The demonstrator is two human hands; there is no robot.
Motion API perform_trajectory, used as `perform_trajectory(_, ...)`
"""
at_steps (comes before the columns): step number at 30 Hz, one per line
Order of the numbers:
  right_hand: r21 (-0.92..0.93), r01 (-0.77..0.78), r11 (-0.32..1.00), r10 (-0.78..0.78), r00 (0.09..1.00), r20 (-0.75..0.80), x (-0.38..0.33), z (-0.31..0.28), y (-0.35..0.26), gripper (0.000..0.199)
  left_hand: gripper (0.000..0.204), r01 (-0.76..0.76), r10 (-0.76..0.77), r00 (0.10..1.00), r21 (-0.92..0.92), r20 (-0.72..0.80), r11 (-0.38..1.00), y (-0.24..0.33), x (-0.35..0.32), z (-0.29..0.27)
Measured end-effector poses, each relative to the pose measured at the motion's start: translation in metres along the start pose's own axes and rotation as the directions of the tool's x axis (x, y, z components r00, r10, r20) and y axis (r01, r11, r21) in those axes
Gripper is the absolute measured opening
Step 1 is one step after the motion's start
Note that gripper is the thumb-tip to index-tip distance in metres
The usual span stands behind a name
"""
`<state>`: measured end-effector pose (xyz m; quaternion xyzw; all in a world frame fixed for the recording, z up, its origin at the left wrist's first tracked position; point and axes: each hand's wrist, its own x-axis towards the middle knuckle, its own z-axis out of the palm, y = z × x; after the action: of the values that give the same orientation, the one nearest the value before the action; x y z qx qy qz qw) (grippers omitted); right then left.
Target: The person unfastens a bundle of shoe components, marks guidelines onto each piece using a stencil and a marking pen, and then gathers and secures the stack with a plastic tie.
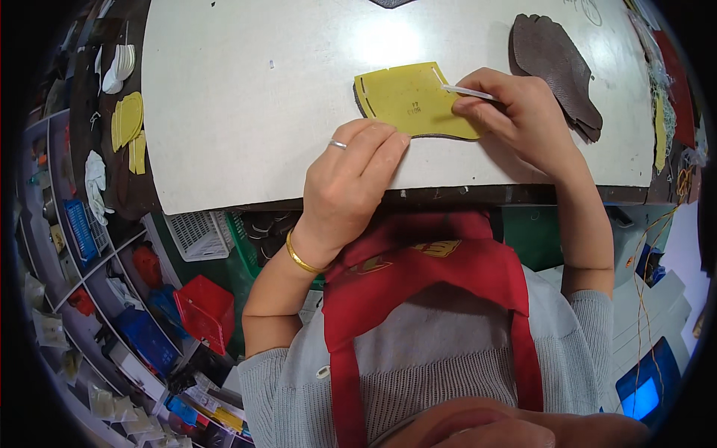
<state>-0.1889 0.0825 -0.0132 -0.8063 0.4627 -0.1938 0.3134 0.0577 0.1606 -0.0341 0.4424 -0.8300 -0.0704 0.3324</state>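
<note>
Head view: a person is working at a white table (246, 112), near its front edge.
Template: a yellow template (409, 98) is lying flat on a dark leather piece (360, 104), whose edge is showing around it.
Left hand: the left hand (351, 179) is pressing the template's lower edge, fingers extended and flat, gripping nothing.
Right hand: the right hand (523, 112) is closing in a pinch on a thin silver pen (469, 92), tip at the template's right edge.
Handling: the template is appearing thin, light, fairly stiff and likely to slide; the leather beneath is looking soft. Holding by flat pressure near an edge is judged best.
Nearby: a stack of brown leather pieces (556, 63) is sitting just beside the right hand.
</note>
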Motion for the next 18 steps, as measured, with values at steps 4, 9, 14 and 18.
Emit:
perform_trajectory(4,-0.084,0.022,0.996,-0.02,1.0,0.016,0.0,0.001,-0.003,0.022,0.033,-0.005,0.004,1.0,0.053,0.026,0.999,0.006,0.003,0.001)
perform_trajectory(9,-0.096,-0.041,0.995,0.047,0.997,0.06,0.0,-0.012,0.005,0.024,0.034,-0.089,0.042,0.983,0.272,0.176,0.958,0.012,0.015,0.0)
perform_trajectory(14,0.139,-0.187,0.973,0.191,0.981,-0.016,-0.015,-0.026,0.017,0.026,0.038,-0.133,0.051,0.974,0.372,0.222,0.919,0.016,0.022,0.001)
perform_trajectory(18,-0.059,-0.129,0.99,0.12,0.984,-0.132,-0.023,-0.019,0.01,0.025,0.042,-0.186,0.068,0.96,0.431,0.273,0.883,0.019,0.025,0.003)
